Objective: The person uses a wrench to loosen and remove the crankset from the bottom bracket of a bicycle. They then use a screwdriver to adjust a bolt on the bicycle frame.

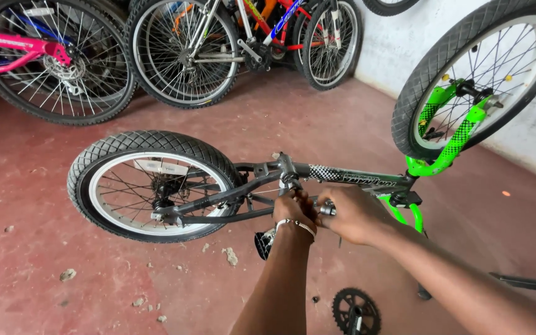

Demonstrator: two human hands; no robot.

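A small black and green bicycle (348,177) stands upside down on the red floor. Its rear wheel (150,185) is at the left and its front wheel (476,74) is raised at the right in a green fork. Both my hands meet at the bottom bracket in the middle of the frame. My left hand (294,209), with a bracelet at the wrist, grips the frame there. My right hand (352,214) is closed on a small metal part (327,211) at the axle; what it is I cannot tell. A black pedal (263,243) hangs below my left wrist.
A loose chainring (356,310) lies on the floor near my arms. Several bicycles, one pink (13,46), lean along the back. A white wall (528,136) runs at the right. Small rubble bits (231,255) litter the floor.
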